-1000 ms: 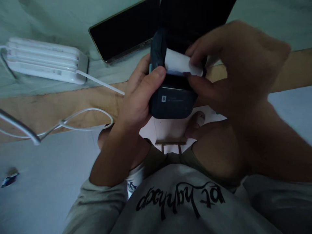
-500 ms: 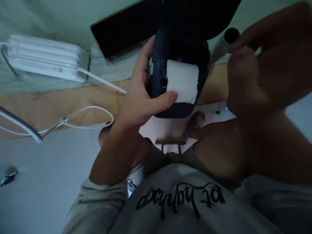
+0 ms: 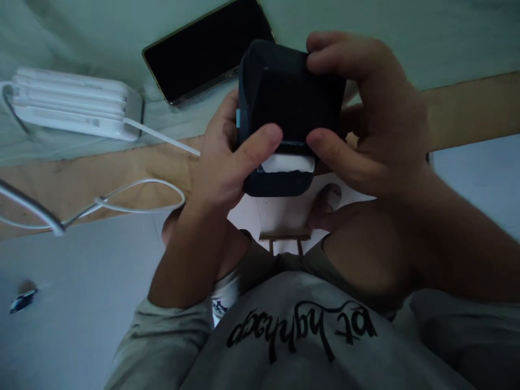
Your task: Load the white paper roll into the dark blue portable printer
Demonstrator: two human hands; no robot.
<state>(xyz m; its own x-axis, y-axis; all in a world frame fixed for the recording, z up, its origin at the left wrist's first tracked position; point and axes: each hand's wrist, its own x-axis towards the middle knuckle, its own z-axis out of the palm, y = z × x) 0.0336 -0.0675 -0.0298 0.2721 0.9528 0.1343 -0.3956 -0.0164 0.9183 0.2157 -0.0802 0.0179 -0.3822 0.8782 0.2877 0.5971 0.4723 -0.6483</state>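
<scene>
A dark blue label printer point(image 3: 296, 97) with a black lid is held up between both my hands, over the near edge of the table. Its lid lies down over the body. From the slot at its near end sticks a strip of white paper point(image 3: 289, 163). My left hand point(image 3: 227, 151) wraps the printer's left side, thumb on the lid beside the small lettering. My right hand point(image 3: 374, 108) grips the right side, with its thumb at the lid's near corner and fingers at the far corner. The paper roll inside is hidden by the lid.
A black-screened phone point(image 3: 207, 51) lies behind the printer on the green table cover point(image 3: 101, 32). At left sits a white power bank point(image 3: 77, 103) with a white cable point(image 3: 162, 135) attached. A looped cable point(image 3: 142, 181) hangs over the wooden table edge point(image 3: 60, 189).
The printer's lid has swung down from open to closed over the paper roll. My right hand has come in from the right and taken hold of the printer.
</scene>
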